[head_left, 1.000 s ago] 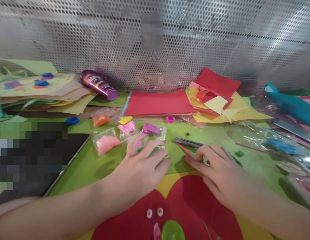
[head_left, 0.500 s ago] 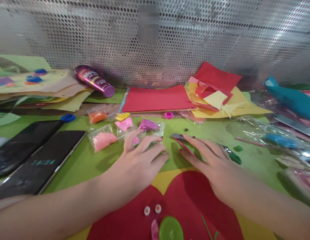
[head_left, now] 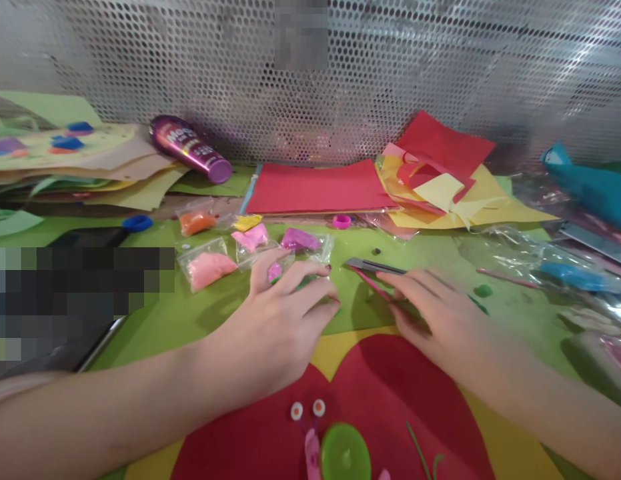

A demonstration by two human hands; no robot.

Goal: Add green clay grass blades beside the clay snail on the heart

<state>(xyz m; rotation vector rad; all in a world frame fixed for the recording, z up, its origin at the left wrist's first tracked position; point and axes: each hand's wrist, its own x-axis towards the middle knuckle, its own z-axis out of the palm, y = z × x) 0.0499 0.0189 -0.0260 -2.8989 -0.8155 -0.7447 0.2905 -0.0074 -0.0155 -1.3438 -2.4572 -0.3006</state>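
My left hand (head_left: 290,320) hovers low over the green mat with its fingers curled and thumb and forefinger tips together; what they pinch, if anything, is hidden. Green bits show by its fingertips. Just beyond it lie small bags of pink clay (head_left: 210,268) and purple clay (head_left: 301,239). My right hand (head_left: 435,307) rests near a craft knife (head_left: 377,266) and a thin pink stick (head_left: 369,281), its thumb and forefinger apart around the stick's near end. Below both hands lies a red paper heart (head_left: 400,387) on yellow paper, bearing two round eyes (head_left: 307,409) and a green disc (head_left: 345,453).
Red paper (head_left: 320,188), paper scraps (head_left: 490,207) and a purple tube (head_left: 193,148) lie along the perforated metal wall (head_left: 215,60). A partly blurred-out dark phone (head_left: 95,353) is at left, and clear plastic packaging (head_left: 530,257) at right.
My right hand has drawn back slightly to the right, uncovering more of the craft knife. My left hand stays nearly in place. The view has tilted down a little.
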